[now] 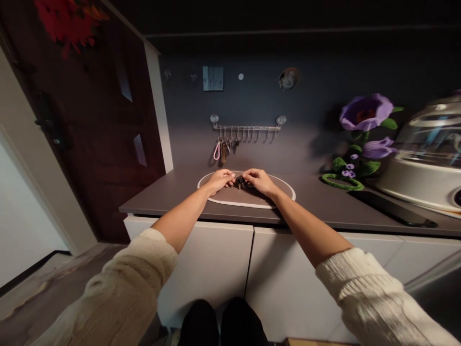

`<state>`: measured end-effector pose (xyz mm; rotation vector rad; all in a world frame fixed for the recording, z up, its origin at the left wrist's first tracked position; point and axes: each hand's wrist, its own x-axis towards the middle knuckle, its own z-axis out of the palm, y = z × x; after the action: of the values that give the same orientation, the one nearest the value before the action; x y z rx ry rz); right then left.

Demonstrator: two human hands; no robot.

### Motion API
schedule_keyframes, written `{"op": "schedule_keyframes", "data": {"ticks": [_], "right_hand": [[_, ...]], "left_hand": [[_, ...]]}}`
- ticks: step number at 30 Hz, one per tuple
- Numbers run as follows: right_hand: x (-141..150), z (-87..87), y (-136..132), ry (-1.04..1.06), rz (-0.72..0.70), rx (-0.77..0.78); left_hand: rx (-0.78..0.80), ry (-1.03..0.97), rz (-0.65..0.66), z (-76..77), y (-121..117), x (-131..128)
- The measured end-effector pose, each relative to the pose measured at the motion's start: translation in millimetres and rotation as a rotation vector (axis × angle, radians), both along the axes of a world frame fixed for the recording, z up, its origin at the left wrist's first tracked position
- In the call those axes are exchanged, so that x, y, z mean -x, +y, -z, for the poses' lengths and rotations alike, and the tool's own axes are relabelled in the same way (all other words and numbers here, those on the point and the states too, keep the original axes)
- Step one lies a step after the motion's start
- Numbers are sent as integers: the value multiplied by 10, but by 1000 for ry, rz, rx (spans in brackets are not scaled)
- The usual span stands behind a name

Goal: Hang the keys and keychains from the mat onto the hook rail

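Over an oval brown mat with a white rim [248,205], my left hand [220,181] and my right hand [260,181] face each other, fingers closed in pinches. Between the fingertips is a small bunch of dark keys [239,181], one key pointing down. Both hands touch the bunch; the fingers partly cover it, and its ring cannot be made out. Just behind, a clear hook rail [248,128] is fixed to the wall by suction cups. More keys [224,152] and a pink loop strap [216,151] hang from its left hooks.
The dark counter [158,197] runs along the wall above white cabinet doors [212,259]. At right are a purple flower ornament [366,115], a black phone-like slab [396,209] and a clear-domed appliance [428,158]. A dark red door [97,139] stands at left.
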<state>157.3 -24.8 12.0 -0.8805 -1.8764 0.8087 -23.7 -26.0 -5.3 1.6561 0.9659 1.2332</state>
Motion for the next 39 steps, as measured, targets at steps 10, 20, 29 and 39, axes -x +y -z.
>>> {"op": "schedule_keyframes", "data": {"ticks": [10, 20, 29, 39], "right_hand": [[-36, -30, 63, 73, 69, -80], [-34, -302, 535, 117, 229, -161], [152, -770, 1053, 158, 454, -255], [392, -971, 1233, 100, 752, -191]], "left_hand": [[-279, 245, -402, -24, -3, -55], [-282, 629, -401, 46, 87, -81], [-256, 770, -406, -13, 6, -133], [-321, 873, -412, -30, -16, -164]]}}
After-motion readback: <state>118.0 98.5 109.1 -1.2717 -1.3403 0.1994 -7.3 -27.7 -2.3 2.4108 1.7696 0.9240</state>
